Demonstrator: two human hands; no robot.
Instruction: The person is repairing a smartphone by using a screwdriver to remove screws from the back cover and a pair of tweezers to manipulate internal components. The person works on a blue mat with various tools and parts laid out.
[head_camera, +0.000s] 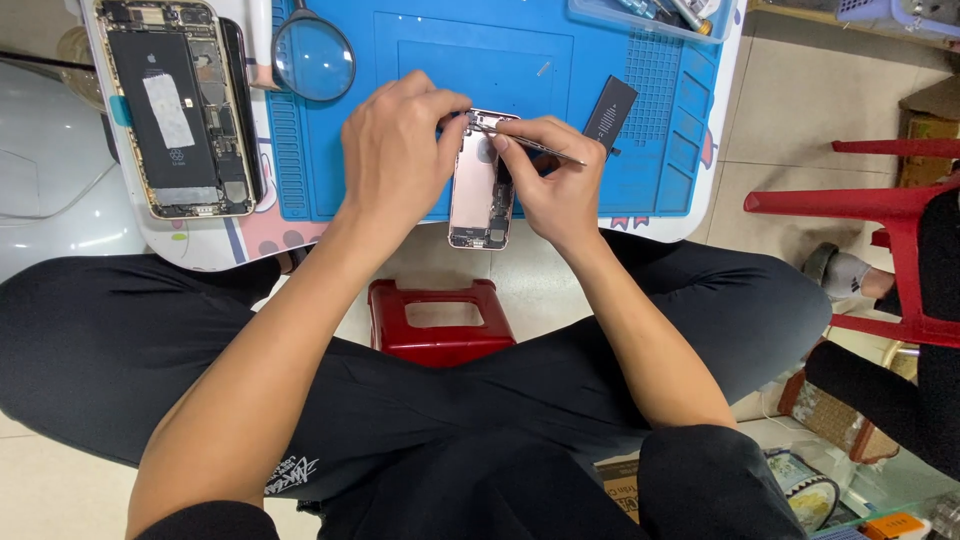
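**Two hands work on an opened pink phone at the edge of a blue mat**

Head view: The left hand (400, 150) curls closed around the upper left side of a pink opened phone shell (478, 185), pinching its top edge. The right hand (553, 180) is closed on thin metal tweezers (530, 143), whose tip reaches the top of the shell, where the two hands meet. The shell lies lengthwise, its upper part over the blue work mat (480, 60) and its lower end past the front edge of the white table (215, 245).

On the mat, right of the hands, lies a slim black battery (610, 112) with small pale print. A magnifying glass (312, 58) rests at the mat's upper left. Further left lies a larger opened phone (180, 105), its black battery bearing a white rectangular sticker. A clear tray (650, 15) sits at the mat's far edge. Below the table stands a red stool (440, 322), and at the right a red chair (880, 210).
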